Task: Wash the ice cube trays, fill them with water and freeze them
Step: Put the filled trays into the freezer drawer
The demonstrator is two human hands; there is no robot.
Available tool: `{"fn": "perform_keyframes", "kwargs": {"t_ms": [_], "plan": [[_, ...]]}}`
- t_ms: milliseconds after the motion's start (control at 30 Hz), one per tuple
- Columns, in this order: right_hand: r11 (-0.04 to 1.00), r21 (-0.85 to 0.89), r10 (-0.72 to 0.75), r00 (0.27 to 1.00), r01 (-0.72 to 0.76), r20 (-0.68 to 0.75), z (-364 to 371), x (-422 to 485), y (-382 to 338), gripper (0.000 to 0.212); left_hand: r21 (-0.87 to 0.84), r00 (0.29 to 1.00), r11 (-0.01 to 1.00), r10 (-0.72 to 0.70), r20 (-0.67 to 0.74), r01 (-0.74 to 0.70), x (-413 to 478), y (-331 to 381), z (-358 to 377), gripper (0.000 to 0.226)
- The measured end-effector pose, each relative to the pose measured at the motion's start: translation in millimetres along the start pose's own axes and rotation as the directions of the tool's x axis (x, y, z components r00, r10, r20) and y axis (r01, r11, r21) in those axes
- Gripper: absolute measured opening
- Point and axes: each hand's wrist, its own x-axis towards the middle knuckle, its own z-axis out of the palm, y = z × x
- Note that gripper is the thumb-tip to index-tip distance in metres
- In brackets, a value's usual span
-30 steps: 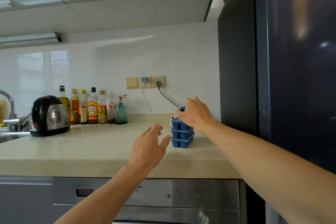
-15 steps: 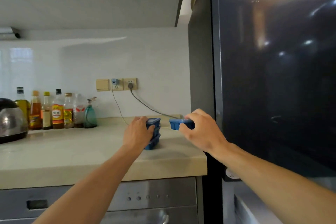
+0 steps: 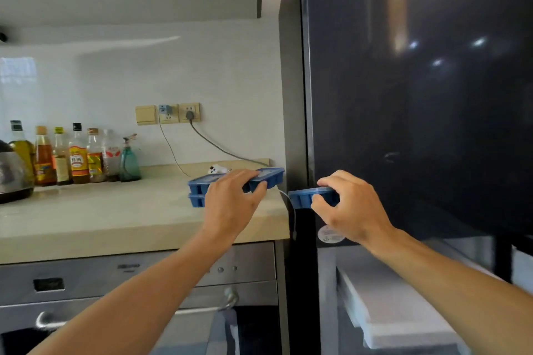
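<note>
Two blue ice cube trays point(image 3: 199, 186) sit stacked at the right end of the beige counter point(image 3: 115, 219). My left hand point(image 3: 230, 204) lies over their near side, thumb and fingers closed around the upper tray. A third blue ice cube tray point(image 3: 301, 197) is held level in the air in front of the dark fridge door point(image 3: 418, 95), past the counter's right edge. My right hand point(image 3: 349, 207) grips it from the right side. Whether the trays hold water cannot be seen.
A white freezer drawer point(image 3: 389, 308) stands pulled out below the fridge door at lower right. Several sauce bottles point(image 3: 78, 158), a green spray bottle point(image 3: 129, 163) and a kettle point(image 3: 13, 176) line the counter's back left. Cables hang from wall sockets point(image 3: 189, 112). An oven point(image 3: 144, 297) sits under the counter.
My right hand lifted the top tray off the stack and carried it right, in front of the fridge. My left hand reached in and closed on the remaining stack. The view swung right.
</note>
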Motion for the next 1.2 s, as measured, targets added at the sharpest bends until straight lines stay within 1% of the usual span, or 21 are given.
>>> {"fn": "perform_keyframes", "kwargs": {"t_ms": [133,300,367,433,600,667,833,933,1000,1100,1200], "plan": [[0.997,-0.055,0.052,0.999,-0.051,0.005,-21.5,-38.3,32.3,0.047,-0.068,0.997,0.995,0.08,0.022,-0.079,-34.7,29.9,18.8,0.028],[0.979,-0.172,0.129,0.987,-0.111,0.093,-41.3,-81.2,70.9,0.042,-0.144,0.981,0.983,0.137,0.14,-0.117,-73.2,65.3,44.7,0.034],[0.966,-0.219,0.168,0.977,-0.136,0.133,-45.5,-94.7,87.2,0.037,-0.155,0.968,0.98,0.152,0.2,-0.122,-87.2,78.4,56.1,0.031],[0.95,-0.263,0.222,0.957,-0.169,0.186,-48.2,-106.2,103.7,0.036,-0.142,0.953,0.981,0.167,0.254,-0.135,-100.4,89.4,69.2,0.025],[0.901,-0.387,0.337,0.879,-0.197,0.338,-42.4,-133.2,148.0,0.062,-0.087,0.878,0.983,0.185,0.442,-0.164,-125.2,107.6,114.8,0.026],[0.888,-0.393,0.391,0.842,-0.239,0.372,-35.4,-144.0,167.7,0.063,-0.061,0.843,0.981,0.191,0.503,-0.186,-130.7,110.8,137.5,0.03],[0.869,-0.35,0.478,0.773,-0.349,0.417,-14.4,-157.4,217.7,0.029,0.028,0.774,0.973,0.165,0.612,-0.23,-137.5,117.3,195.3,0.031],[0.863,-0.351,0.493,0.759,-0.364,0.425,0.3,-160.2,245.2,0.02,0.095,0.747,0.969,0.112,0.655,-0.227,-138.9,116.9,226.6,0.031],[0.856,-0.361,0.505,0.751,-0.371,0.426,9.4,-160.4,262.1,0.022,0.133,0.735,0.968,0.07,0.674,-0.214,-137.8,115.4,245.7,0.032],[0.848,-0.362,0.521,0.732,-0.387,0.439,20.7,-157.9,280.8,0.032,0.19,0.706,0.956,0.023,0.708,-0.222,-134.7,113.9,270.6,0.032],[0.857,-0.326,0.514,0.719,-0.4,0.468,28.5,-151.8,290.4,0.039,0.24,0.674,0.945,-0.028,0.738,-0.224,-132.2,114.3,290.0,0.032]]}}
